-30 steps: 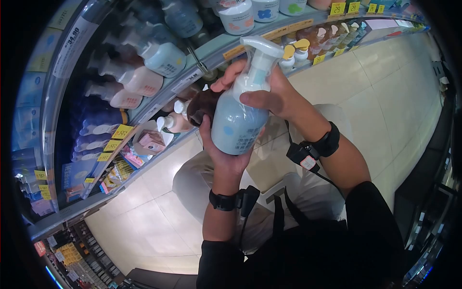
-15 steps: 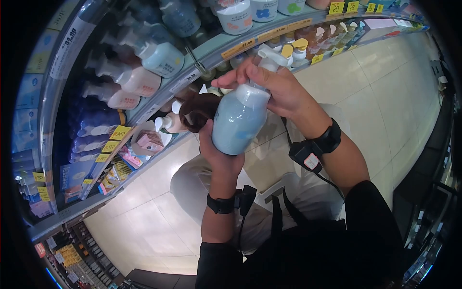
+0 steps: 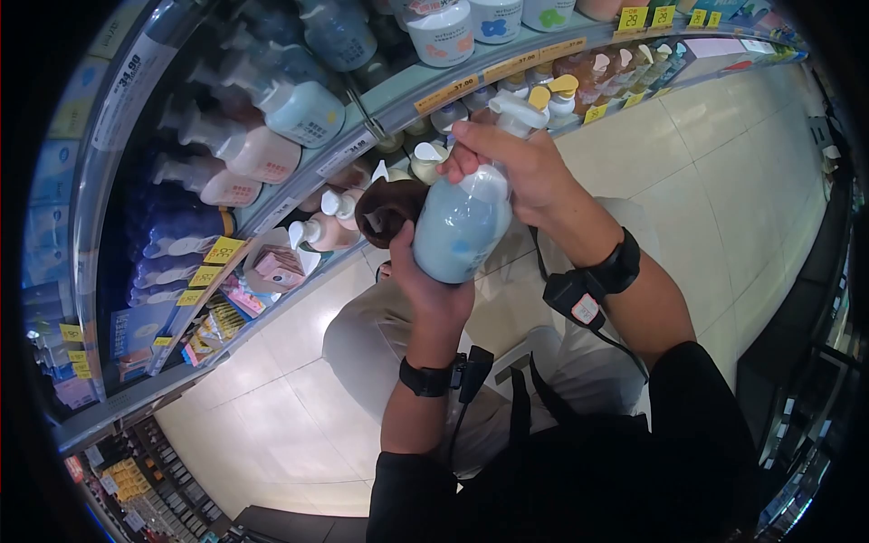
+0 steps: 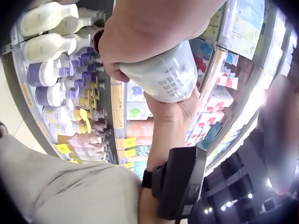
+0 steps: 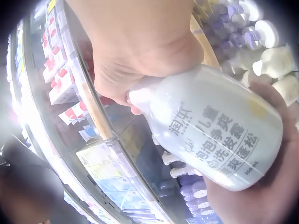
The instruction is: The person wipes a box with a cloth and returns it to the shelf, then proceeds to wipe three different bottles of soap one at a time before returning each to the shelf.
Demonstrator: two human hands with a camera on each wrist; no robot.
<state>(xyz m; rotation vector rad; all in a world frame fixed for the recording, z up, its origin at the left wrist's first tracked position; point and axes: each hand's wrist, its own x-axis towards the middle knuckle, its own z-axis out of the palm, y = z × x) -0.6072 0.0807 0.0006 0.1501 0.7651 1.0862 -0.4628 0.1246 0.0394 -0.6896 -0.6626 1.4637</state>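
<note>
A light blue pump bottle (image 3: 460, 233) with a white pump head (image 3: 518, 115) is held tilted in front of the person. From below, the left hand (image 3: 436, 288) cups its base, thumb along the side. The right hand (image 3: 532, 174) grips the neck just under the pump. Dark printed characters and "350 mL" show on the bottle (image 5: 210, 133) in the right wrist view. The bottle's base (image 4: 170, 79) rests in the left palm in the left wrist view. A dark brown rounded thing (image 3: 389, 210) overlaps the view beside the left thumb.
Shelves beyond the hands carry blue and pink pump bottles (image 3: 303, 109), and white jars (image 3: 441, 36) stand farther along. Below are pink bottles (image 3: 328, 232) and a box of small packs (image 3: 279, 265). Yellow price tags (image 3: 224, 249) line the edges. Tiled floor (image 3: 724, 199) lies right.
The bottle has turned, so its printed text no longer faces the head camera. The right thumb has shifted from the bottle's shoulder up to the neck. The pump head sits lower and farther right.
</note>
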